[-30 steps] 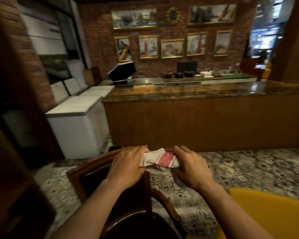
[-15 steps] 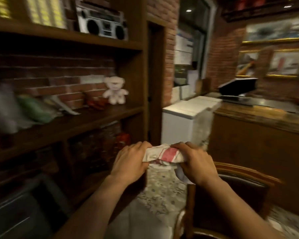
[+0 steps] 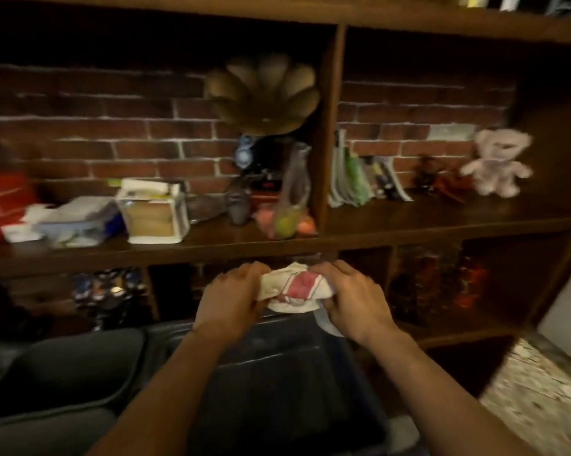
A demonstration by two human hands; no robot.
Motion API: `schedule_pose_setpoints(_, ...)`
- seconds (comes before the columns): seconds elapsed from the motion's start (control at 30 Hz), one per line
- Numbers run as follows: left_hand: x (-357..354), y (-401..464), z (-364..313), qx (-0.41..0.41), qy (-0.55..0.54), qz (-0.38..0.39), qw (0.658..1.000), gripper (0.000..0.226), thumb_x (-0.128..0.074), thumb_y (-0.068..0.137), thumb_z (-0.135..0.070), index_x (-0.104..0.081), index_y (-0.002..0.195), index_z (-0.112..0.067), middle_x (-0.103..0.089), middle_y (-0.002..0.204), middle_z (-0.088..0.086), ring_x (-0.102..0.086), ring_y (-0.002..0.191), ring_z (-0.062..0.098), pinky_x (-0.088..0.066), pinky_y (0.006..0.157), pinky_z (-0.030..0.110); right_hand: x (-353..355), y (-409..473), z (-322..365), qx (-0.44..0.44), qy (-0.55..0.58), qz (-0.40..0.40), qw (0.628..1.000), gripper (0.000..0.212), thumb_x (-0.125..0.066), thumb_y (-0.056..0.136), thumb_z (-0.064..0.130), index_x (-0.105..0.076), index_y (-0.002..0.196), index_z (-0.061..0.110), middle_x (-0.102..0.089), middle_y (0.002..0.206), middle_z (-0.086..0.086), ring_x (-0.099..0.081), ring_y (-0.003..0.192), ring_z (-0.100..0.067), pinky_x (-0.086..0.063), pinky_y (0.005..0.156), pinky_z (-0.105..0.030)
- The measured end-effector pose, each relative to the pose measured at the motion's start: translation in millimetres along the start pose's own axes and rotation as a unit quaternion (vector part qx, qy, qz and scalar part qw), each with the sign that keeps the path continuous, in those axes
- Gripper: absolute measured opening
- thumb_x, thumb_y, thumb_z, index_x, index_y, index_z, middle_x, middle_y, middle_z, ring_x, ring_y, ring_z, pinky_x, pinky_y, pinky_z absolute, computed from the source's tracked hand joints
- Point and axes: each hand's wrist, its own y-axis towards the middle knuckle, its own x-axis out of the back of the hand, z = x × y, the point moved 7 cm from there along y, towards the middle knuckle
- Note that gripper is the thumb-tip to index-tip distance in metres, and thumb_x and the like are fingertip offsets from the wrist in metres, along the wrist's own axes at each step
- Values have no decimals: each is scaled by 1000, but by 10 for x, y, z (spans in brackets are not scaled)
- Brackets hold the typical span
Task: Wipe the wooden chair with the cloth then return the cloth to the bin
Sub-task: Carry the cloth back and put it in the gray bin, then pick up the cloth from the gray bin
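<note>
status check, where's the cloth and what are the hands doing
Left hand and right hand both gripping the bunched cloth. Cloth held above the dark bin, not yet dropped. Nothing between cloth and bin.

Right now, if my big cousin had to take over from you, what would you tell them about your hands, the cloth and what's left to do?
Left hand: gripping the left end of the cloth.
Right hand: gripping the right end; a loose bit hangs below it.
The cloth is bunched between both hands, held in the air in front of the wooden shelf, over the far edge of the dark bin.
The chair is not in view, so I cannot tell from here how well it was wiped.
Left to do: lower the cloth into the bin and let go with both hands.
</note>
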Motion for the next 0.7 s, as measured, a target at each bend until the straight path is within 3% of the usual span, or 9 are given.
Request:
schedule_pose_setpoints(0.2,-261,-383,982,90,16,29,995,50,-74,87,-40,-51,131,-35,-63,127,-5,-66,111,23,-52,83,38,-971,292,588,48,51,66,995,55,-71,83,21,-50,131,38,-58,130,6,-62,113,-24,-53,87,-41)
schedule_pose_setpoints(0.3,-662,-565,1223,137,6,74,988,53,-69,91,-41,-43,136,-38,-58,135,-4,-63,116,26,-52,88,41,-1479,236,596,48,64,114,990,54,-70,84,20,-49,130,40,-58,128,8,-64,111,-23,-54,86,-40)
schedule_pose_setpoints(0.4,-1140,-732,1315,166,13,124,978,63,-64,92,-42,-33,146,-37,-50,147,-2,-60,124,31,-50,93,42,-1911,99,486,37,79,165,982,49,-67,85,18,-52,127,38,-60,128,7,-65,109,-23,-55,86,-40)
schedule_pose_setpoints(0.57,-2011,-936,1278,166,1,183,969,72,-62,94,-41,-21,152,-44,-37,156,-4,-64,119,31,-54,90,42,-2576,-250,113,-11,61,242,968,51,-66,86,21,-50,133,36,-57,136,6,-63,117,-24,-53,92,-38)
schedule_pose_setpoints(0.7,-2734,-1168,1218,170,-5,259,951,77,-63,94,-33,-19,157,-39,-27,162,-4,-50,137,26,-43,108,40,-3039,-582,-174,-32,44,292,955,52,-63,89,25,-48,138,34,-54,139,5,-57,125,-24,-51,94,-37)
